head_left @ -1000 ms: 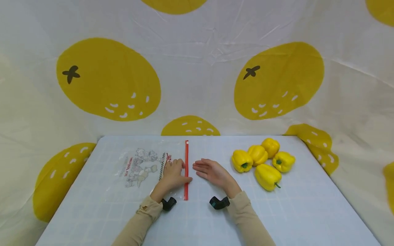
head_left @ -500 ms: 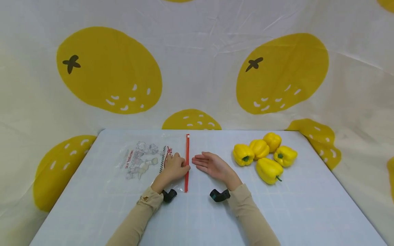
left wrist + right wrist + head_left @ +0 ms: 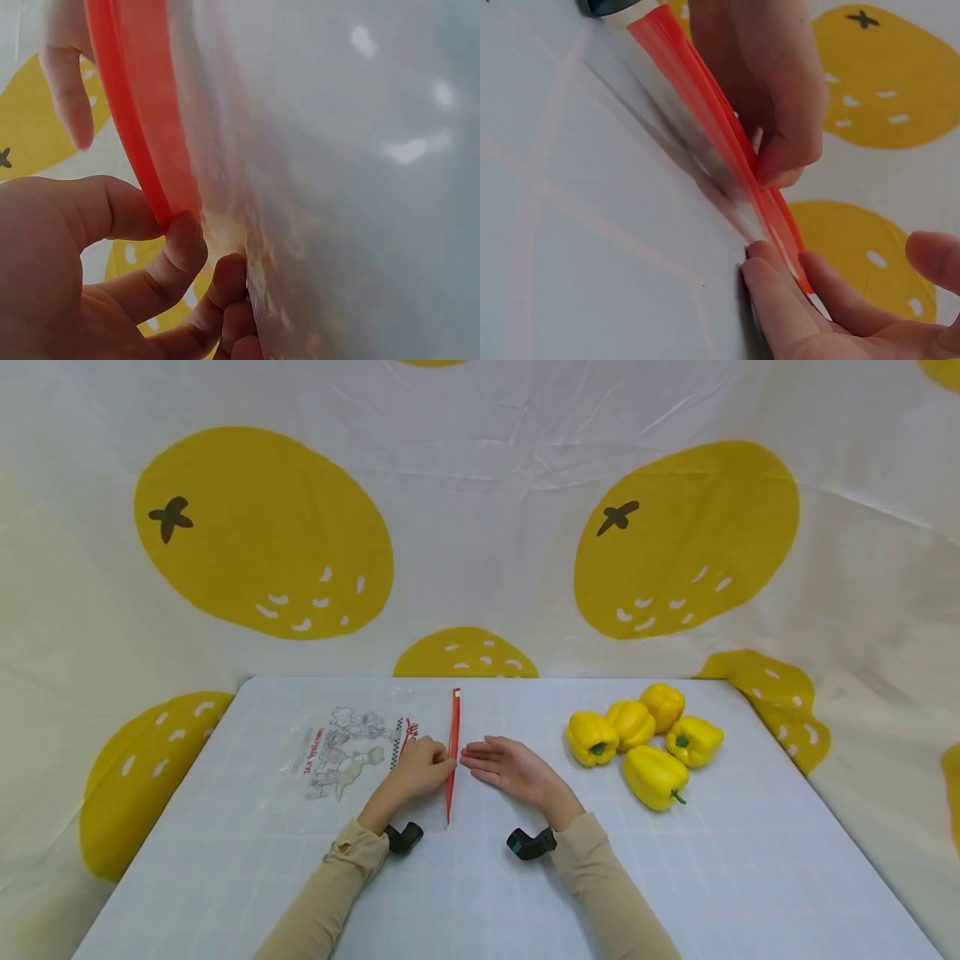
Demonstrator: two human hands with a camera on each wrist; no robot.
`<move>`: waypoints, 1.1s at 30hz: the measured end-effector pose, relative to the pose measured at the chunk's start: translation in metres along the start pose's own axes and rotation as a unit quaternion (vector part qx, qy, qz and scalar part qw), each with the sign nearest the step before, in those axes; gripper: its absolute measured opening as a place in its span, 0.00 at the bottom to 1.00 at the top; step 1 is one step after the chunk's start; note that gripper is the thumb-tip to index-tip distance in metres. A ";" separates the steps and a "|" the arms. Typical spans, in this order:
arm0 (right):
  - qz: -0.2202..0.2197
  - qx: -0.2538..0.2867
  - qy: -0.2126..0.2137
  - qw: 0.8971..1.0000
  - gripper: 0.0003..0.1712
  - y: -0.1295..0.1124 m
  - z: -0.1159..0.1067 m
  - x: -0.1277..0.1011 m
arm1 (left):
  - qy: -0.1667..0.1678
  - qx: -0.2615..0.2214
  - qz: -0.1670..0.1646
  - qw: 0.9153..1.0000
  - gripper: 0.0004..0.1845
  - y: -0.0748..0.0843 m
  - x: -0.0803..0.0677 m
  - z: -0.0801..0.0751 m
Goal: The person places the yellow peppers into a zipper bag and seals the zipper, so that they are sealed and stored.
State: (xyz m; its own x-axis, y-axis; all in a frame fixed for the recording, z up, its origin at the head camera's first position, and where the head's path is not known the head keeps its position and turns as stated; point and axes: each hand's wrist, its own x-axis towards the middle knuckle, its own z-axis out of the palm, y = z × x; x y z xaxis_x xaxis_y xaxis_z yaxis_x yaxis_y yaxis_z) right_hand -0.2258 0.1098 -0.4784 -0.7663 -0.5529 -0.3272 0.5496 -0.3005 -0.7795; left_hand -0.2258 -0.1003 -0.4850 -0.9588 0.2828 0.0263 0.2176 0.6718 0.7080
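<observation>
I see a clear bag [image 3: 352, 756] with a grey cartoon print and red zip strip [image 3: 452, 752] at my left hand [image 3: 420, 770]. Five yellow peppers [image 3: 645, 743], green-stemmed, sit right of my right hand [image 3: 510, 768]. Pale blue checked tablecloth [image 3: 480, 893].

— What fills the left wrist view?

— The left hand [image 3: 90, 262], its thumb and curled fingers pinching the red zip strip [image 3: 139, 112] of a clear bag [image 3: 337, 187] (the film takes up most of the frame, blurred and glinting).

— Anything beyond it?

— A finger of the other hand [image 3: 64, 75] at top left, by the strip, and yellow-patterned cloth [image 3: 26, 127] behind.
</observation>
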 end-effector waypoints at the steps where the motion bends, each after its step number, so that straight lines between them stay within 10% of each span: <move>1: 0.001 0.002 -0.002 1.000 0.33 0.001 0.000 0.000 | -0.004 -0.007 0.000 1.000 0.16 0.000 -0.001 -0.001; 28: -0.008 -0.043 -0.003 0.999 0.24 0.007 0.022 0.000 | 0.018 -0.043 0.034 0.998 0.06 0.010 -0.003 -0.009; 33: -0.007 -0.043 0.018 0.999 0.26 0.006 0.021 0.000 | -0.050 -0.002 0.045 0.998 0.18 0.014 -0.008 -0.011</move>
State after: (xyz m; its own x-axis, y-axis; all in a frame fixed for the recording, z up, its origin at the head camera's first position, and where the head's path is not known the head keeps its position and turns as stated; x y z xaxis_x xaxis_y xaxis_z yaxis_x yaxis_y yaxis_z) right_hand -0.2154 0.0916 -0.4719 -0.7860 -0.5206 -0.3336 0.5095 -0.2397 -0.8264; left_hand -0.2168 -0.1002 -0.4677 -0.9125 0.4086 0.0198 0.3008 0.6373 0.7095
